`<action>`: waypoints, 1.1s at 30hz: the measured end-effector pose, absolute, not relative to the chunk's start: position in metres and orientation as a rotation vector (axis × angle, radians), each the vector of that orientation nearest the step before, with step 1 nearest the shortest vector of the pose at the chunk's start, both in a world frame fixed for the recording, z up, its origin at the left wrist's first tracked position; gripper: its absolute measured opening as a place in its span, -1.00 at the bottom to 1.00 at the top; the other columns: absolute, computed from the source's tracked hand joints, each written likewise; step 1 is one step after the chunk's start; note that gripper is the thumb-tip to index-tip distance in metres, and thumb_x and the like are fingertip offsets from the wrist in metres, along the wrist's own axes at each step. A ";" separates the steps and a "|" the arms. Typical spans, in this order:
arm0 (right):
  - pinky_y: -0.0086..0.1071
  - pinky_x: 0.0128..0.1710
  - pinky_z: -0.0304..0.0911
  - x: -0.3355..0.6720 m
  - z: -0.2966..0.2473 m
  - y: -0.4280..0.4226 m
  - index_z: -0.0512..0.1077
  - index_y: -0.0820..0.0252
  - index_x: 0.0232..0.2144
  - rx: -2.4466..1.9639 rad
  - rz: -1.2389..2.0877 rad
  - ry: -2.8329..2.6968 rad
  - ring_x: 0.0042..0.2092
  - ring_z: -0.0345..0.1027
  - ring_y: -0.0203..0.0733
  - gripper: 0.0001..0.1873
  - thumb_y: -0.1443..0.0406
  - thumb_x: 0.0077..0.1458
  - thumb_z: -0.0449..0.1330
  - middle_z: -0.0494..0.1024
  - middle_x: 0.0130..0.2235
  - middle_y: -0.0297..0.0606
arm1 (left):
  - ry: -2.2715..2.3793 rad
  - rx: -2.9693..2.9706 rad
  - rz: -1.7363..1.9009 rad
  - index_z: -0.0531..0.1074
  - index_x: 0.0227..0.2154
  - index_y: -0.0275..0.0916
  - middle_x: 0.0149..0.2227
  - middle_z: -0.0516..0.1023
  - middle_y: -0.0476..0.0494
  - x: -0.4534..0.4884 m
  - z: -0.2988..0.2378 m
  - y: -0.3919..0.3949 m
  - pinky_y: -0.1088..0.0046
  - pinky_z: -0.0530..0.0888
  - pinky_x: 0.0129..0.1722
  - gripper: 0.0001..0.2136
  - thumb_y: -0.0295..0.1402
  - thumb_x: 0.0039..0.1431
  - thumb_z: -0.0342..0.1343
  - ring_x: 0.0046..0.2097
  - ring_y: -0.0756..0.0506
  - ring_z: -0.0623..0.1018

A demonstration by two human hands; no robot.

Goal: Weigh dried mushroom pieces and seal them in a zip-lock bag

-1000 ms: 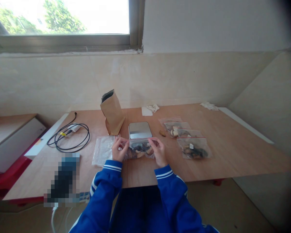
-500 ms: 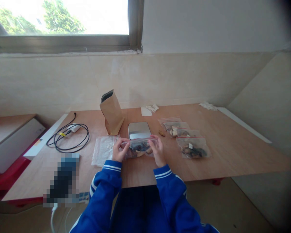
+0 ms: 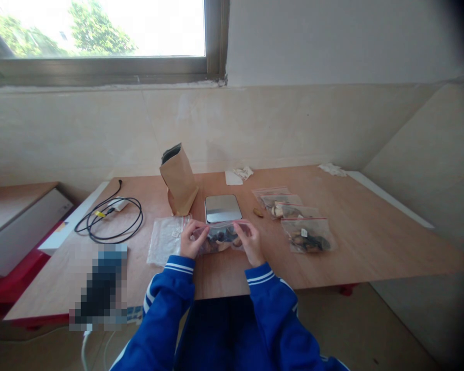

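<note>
Both hands — left [image 3: 192,240], right [image 3: 249,239] — pinched the top edge of a filled bag [image 3: 220,238] at the table's [image 3: 355,242] near edge. Three filled bags [image 3: 308,234] lay right — empties [image 3: 165,238] left, seal unclear.

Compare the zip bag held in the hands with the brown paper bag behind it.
The zip bag is clear plastic, so its dark and pale contents show; the brown paper bag is opaque. The zip bag is held low over the table between the left hand and right hand; the paper bag stands untouched, leaning. The zip bag lies wide and flat; the paper bag is tall. Both sit near the scale.
</note>
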State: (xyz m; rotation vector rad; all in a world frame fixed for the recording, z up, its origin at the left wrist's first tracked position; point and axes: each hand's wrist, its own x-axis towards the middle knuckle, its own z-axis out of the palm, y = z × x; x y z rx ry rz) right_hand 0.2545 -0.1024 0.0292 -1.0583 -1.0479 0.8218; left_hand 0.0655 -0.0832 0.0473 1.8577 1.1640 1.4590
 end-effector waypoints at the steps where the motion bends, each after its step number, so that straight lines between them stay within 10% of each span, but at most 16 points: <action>1: -0.25 -0.14 0.33 0.254 0.028 -0.102 0.48 0.18 -0.35 -1.055 0.818 -1.045 -0.21 0.43 -0.14 -0.74 0.11 0.00 0.25 0.53 -0.29 -0.25 | 1.164 1.854 1.456 0.51 -0.43 -0.22 -0.41 0.50 -0.10 0.066 0.047 -0.083 0.38 0.38 -0.24 -0.85 -0.24 0.08 0.16 -0.29 -0.09 0.48; 33: -0.31 -0.22 0.34 0.252 0.029 -0.101 0.51 0.19 -0.37 -1.046 0.871 -1.068 -0.25 0.45 -0.17 -0.74 0.12 -0.04 0.29 0.56 -0.32 -0.24 | 1.083 1.551 1.390 0.57 -0.40 -0.27 -0.34 0.57 -0.16 0.073 0.039 -0.078 0.43 0.43 -0.26 -0.80 -0.24 -0.02 0.26 -0.28 -0.08 0.53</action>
